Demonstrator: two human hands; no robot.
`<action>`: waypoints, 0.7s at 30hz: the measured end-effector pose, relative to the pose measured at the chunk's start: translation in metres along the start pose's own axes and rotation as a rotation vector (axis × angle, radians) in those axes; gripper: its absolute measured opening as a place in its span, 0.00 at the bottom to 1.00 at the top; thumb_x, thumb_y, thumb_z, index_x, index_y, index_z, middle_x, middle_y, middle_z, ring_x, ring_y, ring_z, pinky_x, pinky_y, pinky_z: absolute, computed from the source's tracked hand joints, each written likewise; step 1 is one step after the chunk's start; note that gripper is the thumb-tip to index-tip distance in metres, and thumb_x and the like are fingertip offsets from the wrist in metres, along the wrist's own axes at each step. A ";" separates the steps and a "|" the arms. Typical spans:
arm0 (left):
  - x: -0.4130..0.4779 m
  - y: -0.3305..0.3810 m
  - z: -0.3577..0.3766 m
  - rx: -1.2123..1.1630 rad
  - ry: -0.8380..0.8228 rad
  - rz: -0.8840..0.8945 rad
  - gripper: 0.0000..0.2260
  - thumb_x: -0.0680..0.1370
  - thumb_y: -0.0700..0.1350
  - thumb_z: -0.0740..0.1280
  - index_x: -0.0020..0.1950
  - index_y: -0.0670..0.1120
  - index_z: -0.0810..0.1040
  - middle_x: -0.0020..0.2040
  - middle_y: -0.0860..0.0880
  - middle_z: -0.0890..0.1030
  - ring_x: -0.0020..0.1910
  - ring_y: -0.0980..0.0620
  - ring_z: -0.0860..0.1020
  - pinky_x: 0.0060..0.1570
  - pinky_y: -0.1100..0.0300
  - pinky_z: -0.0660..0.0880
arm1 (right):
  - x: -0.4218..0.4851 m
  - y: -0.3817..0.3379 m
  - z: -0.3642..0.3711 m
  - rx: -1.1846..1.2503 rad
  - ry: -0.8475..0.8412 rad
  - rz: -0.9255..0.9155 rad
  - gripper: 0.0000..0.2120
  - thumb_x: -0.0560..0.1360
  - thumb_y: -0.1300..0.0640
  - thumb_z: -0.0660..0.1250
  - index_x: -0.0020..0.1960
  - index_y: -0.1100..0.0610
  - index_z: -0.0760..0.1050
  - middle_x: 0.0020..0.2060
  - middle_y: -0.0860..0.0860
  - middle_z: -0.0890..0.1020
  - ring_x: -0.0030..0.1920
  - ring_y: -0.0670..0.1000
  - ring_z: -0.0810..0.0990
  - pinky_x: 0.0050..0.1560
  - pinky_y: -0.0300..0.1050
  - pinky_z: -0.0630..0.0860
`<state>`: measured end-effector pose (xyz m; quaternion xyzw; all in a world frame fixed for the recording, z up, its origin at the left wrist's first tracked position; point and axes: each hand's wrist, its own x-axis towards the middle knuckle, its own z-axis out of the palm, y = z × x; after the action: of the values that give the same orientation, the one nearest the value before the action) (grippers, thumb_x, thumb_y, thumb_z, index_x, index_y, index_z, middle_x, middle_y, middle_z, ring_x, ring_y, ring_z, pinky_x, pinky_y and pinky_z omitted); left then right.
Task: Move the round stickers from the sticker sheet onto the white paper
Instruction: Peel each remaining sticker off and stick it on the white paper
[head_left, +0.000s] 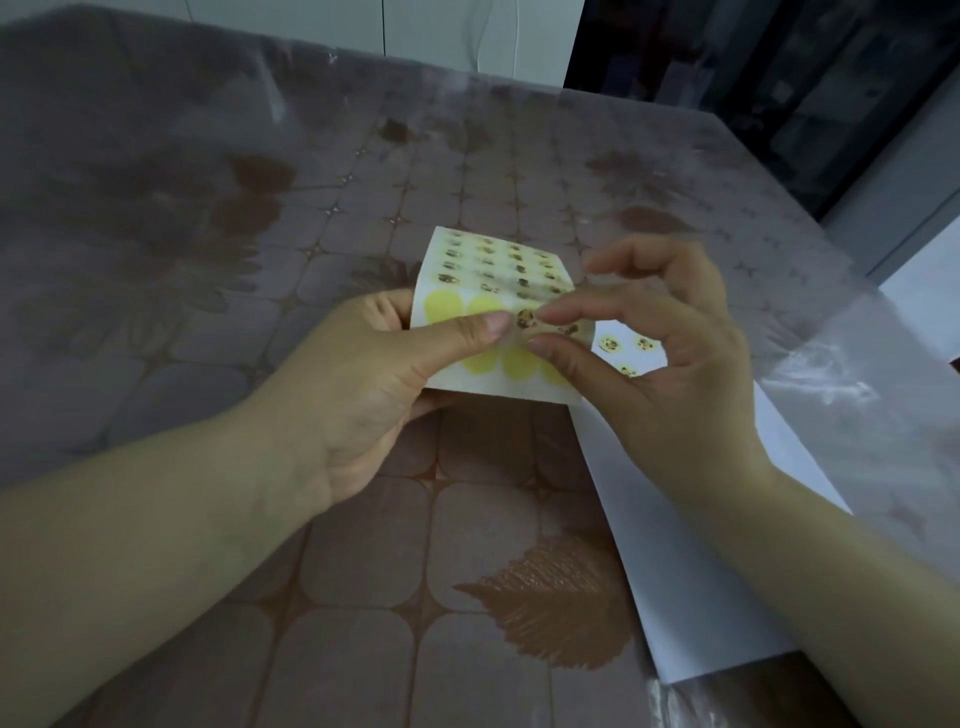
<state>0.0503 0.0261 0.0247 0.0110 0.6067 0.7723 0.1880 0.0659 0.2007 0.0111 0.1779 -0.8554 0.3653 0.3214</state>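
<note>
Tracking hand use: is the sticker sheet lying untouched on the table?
No, the left hand grips the sticker sheet while the right hand pinches one sticker.

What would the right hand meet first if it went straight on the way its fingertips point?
Probably the thumb of the left hand: the right hand pinches a round sticker on the sticker sheet, fingertips pointing toward that thumb, which presses the sheet just beyond. Depth is unclear.

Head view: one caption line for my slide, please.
Left hand holds the sticker sheet; right hand pinches a round sticker, white paper beside.
</note>
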 end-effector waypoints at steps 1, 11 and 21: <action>-0.001 -0.001 0.001 0.000 0.003 0.013 0.18 0.63 0.44 0.71 0.53 0.43 0.82 0.48 0.46 0.85 0.49 0.50 0.83 0.57 0.52 0.76 | 0.000 0.000 0.000 -0.025 0.012 -0.001 0.07 0.70 0.49 0.71 0.48 0.45 0.79 0.51 0.39 0.70 0.55 0.51 0.72 0.57 0.43 0.70; 0.001 -0.008 0.004 0.018 0.014 0.231 0.20 0.66 0.42 0.73 0.58 0.43 0.79 0.52 0.47 0.84 0.53 0.50 0.82 0.58 0.51 0.76 | 0.001 -0.003 0.004 -0.114 0.030 -0.080 0.10 0.71 0.48 0.70 0.51 0.47 0.79 0.46 0.43 0.78 0.51 0.51 0.75 0.63 0.66 0.62; 0.005 -0.011 -0.002 0.219 0.028 0.497 0.33 0.70 0.38 0.72 0.67 0.62 0.63 0.63 0.48 0.78 0.57 0.51 0.80 0.55 0.52 0.77 | 0.000 -0.006 0.005 -0.116 -0.003 -0.016 0.12 0.71 0.46 0.69 0.52 0.49 0.80 0.44 0.43 0.78 0.49 0.53 0.76 0.68 0.59 0.58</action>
<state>0.0477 0.0277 0.0130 0.1694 0.6679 0.7245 -0.0182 0.0668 0.1930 0.0118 0.1663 -0.8741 0.3123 0.3327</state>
